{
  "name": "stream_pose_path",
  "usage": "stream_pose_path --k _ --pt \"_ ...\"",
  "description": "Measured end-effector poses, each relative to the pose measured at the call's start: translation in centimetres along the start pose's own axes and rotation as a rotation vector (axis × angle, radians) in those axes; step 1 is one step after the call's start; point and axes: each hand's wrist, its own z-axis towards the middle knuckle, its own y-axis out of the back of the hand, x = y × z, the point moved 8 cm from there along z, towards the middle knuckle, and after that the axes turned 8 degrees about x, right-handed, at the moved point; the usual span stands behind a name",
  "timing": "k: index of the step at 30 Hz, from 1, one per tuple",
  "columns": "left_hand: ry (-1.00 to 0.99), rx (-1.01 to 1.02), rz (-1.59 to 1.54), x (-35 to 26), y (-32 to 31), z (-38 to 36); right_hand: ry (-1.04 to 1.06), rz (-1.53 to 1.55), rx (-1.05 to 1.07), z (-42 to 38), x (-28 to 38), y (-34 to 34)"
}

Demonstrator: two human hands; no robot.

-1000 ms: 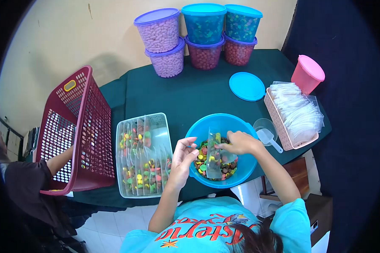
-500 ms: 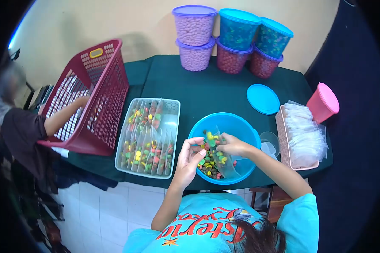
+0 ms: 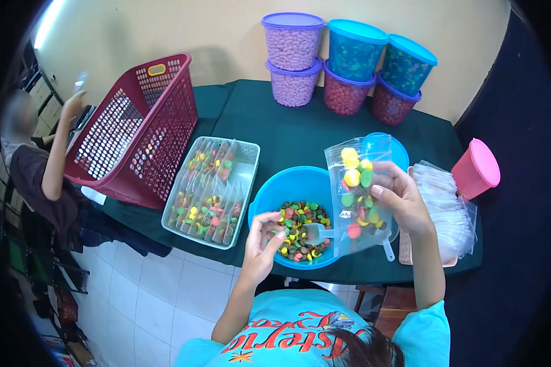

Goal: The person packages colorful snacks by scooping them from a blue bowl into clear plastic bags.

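Note:
My right hand point(image 3: 401, 196) holds up a clear zip bag point(image 3: 361, 196) partly filled with yellow, green, red and brown candies, over the right side of the blue bowl. My left hand point(image 3: 264, 244) is at the bowl's left side, its fingers curled around a green candy point(image 3: 281, 231). Loose mixed candies point(image 3: 303, 226) lie in the blue bowl point(image 3: 266, 189), with a clear scoop point(image 3: 317, 233) resting on them. Left of the bowl, a white tray point(image 3: 246, 165) bears rows of filled bags point(image 3: 205, 211).
A maroon basket point(image 3: 171, 116) stands at the left, with another person point(image 3: 40, 177) beside it. Lidded tubs point(image 3: 294, 49) are stacked at the back. On the right are a basket of empty bags point(image 3: 441, 214), a pink container point(image 3: 475, 168) and a blue lid point(image 3: 398, 150).
My right hand has lifted the bag up and to the right, out of the bowl. My left hand has moved slightly down and left. The other person's arm has risen out of the maroon basket.

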Motion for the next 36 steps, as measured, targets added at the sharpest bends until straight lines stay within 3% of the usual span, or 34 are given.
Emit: stream_pose_path --k 1,3,4,7,10,15,23,27,29,31,33,35,36 --pt "-0.020 -0.001 -0.016 0.2 -0.1 -0.2 0.002 -0.003 -0.006 -0.4 -0.2 0.6" --pt "-0.029 -0.006 -0.008 0.4 -0.4 -0.8 -0.259 -0.200 0.147 -1.4 -3.2 0.6" --pt "-0.019 -0.036 -0.010 0.4 -0.5 -1.3 -0.285 -0.245 0.297 -1.7 -3.9 -0.5" --pt "-0.012 -0.103 -0.016 0.3 -0.6 -2.5 -0.381 -0.119 0.285 -2.4 -6.8 0.0" --pt "-0.033 -0.118 -0.022 0.0 -0.8 -3.5 -0.437 -0.235 0.383 -3.2 -7.9 0.0" --pt "-0.023 -0.106 -0.089 0.3 -1.2 -4.1 -0.506 -0.127 0.422 -4.1 -9.8 -0.1" --pt "0.006 -0.072 -0.091 0.6 -3.1 -3.7 -0.426 -0.011 0.293 -4.5 -9.7 0.0" --pt "0.028 -0.081 -0.056 1.3 -3.2 -3.2 -0.394 -0.139 0.308 -5.1 -9.4 -1.2" --pt "0.021 -0.019 -0.135 1.6 -3.6 -2.6 -0.157 -0.083 0.212 -4.8 -8.2 -1.5" --pt "0.006 0.081 -0.212 0.5 -5.3 -1.8 -0.132 -0.036 0.188 -4.3 -8.0 -2.8" --pt "-0.022 0.160 -0.140 0.0 -6.3 -1.1 0.122 0.010 0.046 -4.0 -6.1 -3.7" --pt "0.026 0.254 -0.058 -0.2 -7.3 -0.5 0.185 0.021 -0.074 -3.6 -5.8 -4.4" --pt "0.059 0.206 -0.125 -0.2 -7.3 0.0 0.193 -0.006 -0.099 -3.3 -6.1 -4.5"
